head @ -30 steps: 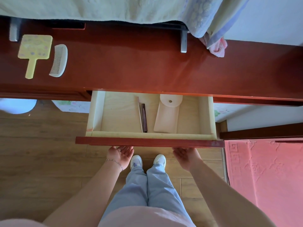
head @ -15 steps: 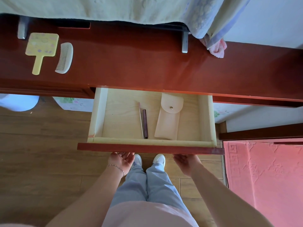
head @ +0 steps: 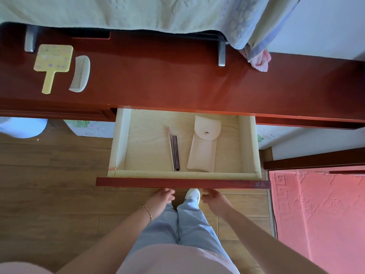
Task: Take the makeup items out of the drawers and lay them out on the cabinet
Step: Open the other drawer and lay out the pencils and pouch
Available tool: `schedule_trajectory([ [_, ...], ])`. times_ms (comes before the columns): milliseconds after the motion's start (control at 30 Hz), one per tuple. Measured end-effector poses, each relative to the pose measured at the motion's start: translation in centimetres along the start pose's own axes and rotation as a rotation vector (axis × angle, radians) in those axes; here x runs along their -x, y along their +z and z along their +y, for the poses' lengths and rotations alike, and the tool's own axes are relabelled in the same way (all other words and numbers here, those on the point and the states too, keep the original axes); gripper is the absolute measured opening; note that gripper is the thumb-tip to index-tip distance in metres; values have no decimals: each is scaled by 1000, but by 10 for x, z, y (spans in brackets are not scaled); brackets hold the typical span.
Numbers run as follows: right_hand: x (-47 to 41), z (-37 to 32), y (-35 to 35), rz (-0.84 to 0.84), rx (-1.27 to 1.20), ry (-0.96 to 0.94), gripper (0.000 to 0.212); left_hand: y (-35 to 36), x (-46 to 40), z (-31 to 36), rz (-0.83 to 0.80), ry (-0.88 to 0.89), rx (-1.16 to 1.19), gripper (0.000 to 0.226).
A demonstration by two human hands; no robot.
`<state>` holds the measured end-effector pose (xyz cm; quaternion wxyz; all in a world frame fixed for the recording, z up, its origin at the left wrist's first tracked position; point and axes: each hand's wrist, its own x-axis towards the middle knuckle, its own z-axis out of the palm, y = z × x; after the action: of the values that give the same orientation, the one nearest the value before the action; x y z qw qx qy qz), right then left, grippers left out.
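Observation:
A pale wooden drawer (head: 122, 141) with a red-brown front stands pulled out from the red-brown cabinet (head: 177, 82). Inside lie a cream snap pouch (head: 203, 147), a thin pale pencil (head: 170, 147) and a dark slim stick (head: 176, 153) side by side. On the cabinet top at the left lie a yellow hand mirror (head: 51, 64) and a white comb (head: 80, 74). My left hand (head: 161, 200) and my right hand (head: 214, 198) hang just below the drawer front, fingers loosely curled, holding nothing.
A pale green cloth (head: 138, 12) hangs over the back of the cabinet, with a pink cloth (head: 260, 62) at its right corner. A pink rug (head: 320, 214) lies on the wooden floor at the right. A pale blue object (head: 21, 127) sits at the left.
The drawer has slid further out, so the whole pouch now shows. Both hands have come off the underside of the drawer front and moved closer together.

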<state>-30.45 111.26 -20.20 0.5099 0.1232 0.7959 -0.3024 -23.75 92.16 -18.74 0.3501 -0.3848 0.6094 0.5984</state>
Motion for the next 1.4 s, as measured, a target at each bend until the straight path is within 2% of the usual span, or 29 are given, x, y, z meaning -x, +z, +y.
schedule_trajectory([
  [100, 26, -22, 7, -34, 314, -212, 35, 13, 8, 6, -196, 143, -371, 30],
  [167, 42, -36, 9, -26, 439, -305, 31, 18, 13, 15, -219, 230, -460, 22],
  [233, 50, -45, 6, 1, 506, -355, 30, 18, 16, 27, -167, 278, -509, 26],
  [300, 56, -50, -1, 1, 546, -391, 26, 13, 22, 39, -208, 290, -523, 27],
  [500, 76, -70, -20, -14, 509, -512, 25, -6, 41, 70, -322, 346, -468, 30],
  [567, 80, -83, -26, 22, 427, -563, 24, -17, 40, 84, -297, 376, -436, 30],
  [667, 69, -104, -32, 86, 316, -595, 24, -35, 30, 103, -164, 418, -453, 27],
  [867, 22, -144, -24, 180, 331, -495, 28, -62, -21, 119, 198, 338, -625, 32],
  [967, -2, -157, -16, 220, 390, -423, 26, -65, -43, 117, 297, 256, -740, 27],
  [1100, -28, -164, -6, 244, 479, -302, 22, -61, -60, 114, 309, 153, -763, 19],
  [1300, -48, -164, 1, 225, 542, -178, 23, -54, -76, 113, 313, 109, -690, 30],
  [1400, -52, -165, 2, 213, 532, -147, 25, -49, -80, 114, 318, 94, -685, 26],
])
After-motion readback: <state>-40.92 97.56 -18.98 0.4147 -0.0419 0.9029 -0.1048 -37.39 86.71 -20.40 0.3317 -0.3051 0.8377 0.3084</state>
